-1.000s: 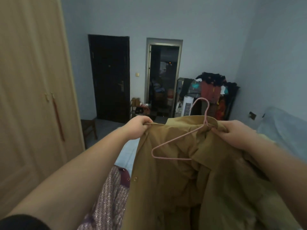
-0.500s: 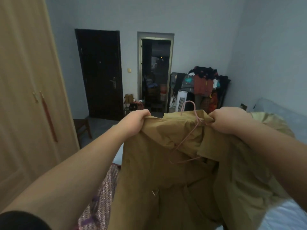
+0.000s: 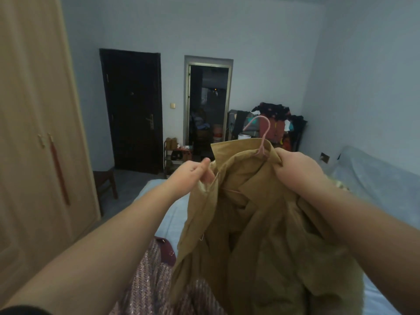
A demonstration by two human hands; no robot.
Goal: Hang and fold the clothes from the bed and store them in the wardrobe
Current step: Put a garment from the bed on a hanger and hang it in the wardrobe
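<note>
Head view, nearest first: both forearms reach out over a tan coat (image 3: 250, 223) held up above the bed (image 3: 163, 208). The left hand (image 3: 193, 172) pinches the coat's front edge between thumb and curled fingers. The right hand (image 3: 293, 171) is clenched round the collar, just beside the neck of a pink hanger (image 3: 261, 152). The hanger sits inside the coat. Only its hook and a short stretch of wire show, and fabric buries the rest.

The coat's lower part runs off the bottom edge and screens much of the bed. A pink knitted garment (image 3: 150, 276) lies below the left forearm, partly cut off. At the left stands the wardrobe (image 3: 34, 133), doors closed.

Beyond are a wooden stool (image 3: 105, 180), a dark door (image 3: 134, 110) and an open doorway (image 3: 208, 103) that is dim inside. A rack heaped with clothes (image 3: 276, 123) stands to the right, its items hard to tell apart.
</note>
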